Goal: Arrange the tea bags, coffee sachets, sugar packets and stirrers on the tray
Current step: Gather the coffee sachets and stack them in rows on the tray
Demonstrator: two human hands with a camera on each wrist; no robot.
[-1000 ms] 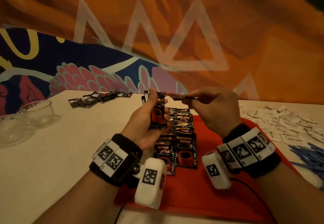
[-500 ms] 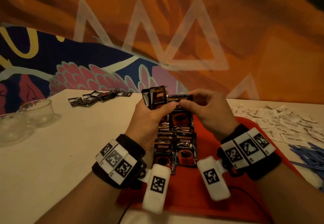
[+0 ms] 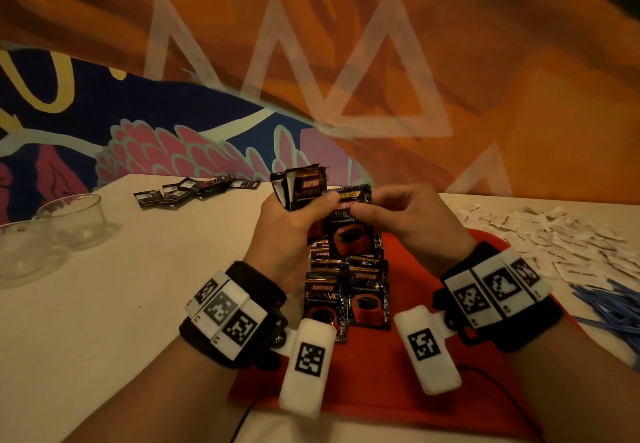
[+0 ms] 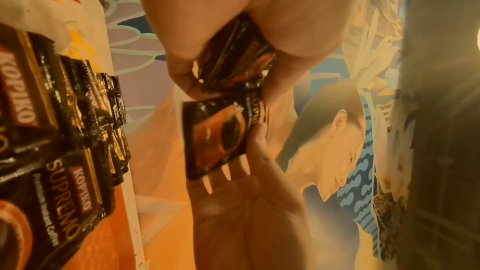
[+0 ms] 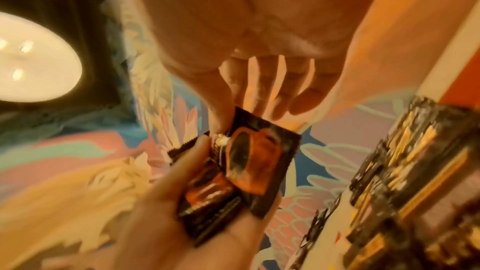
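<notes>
My left hand [image 3: 294, 221] grips a small stack of black coffee sachets [image 3: 301, 188] upright above the red tray [image 3: 408, 366]. My right hand [image 3: 388, 214] pinches the top edge of one coffee sachet [image 3: 349, 231] that hangs face-forward between both hands; the left thumb touches its top corner too. In the left wrist view this sachet [image 4: 218, 137] hangs below the stack [image 4: 233, 56]. In the right wrist view it [image 5: 257, 159] sits against the stack [image 5: 210, 198]. Two overlapping rows of sachets [image 3: 346, 297] lie on the tray's left part.
More dark sachets [image 3: 194, 189] lie at the table's far left. Two glass bowls [image 3: 72, 217] stand at the left edge. White sugar packets [image 3: 554, 238] are strewn at the right, with blue stirrers [image 3: 616, 311] nearer to me. A painted wall rises behind the table.
One second ago my right hand held a sachet edge-on, apart from the stack. It has turned it face-forward and brought it against my left hand, which has risen slightly.
</notes>
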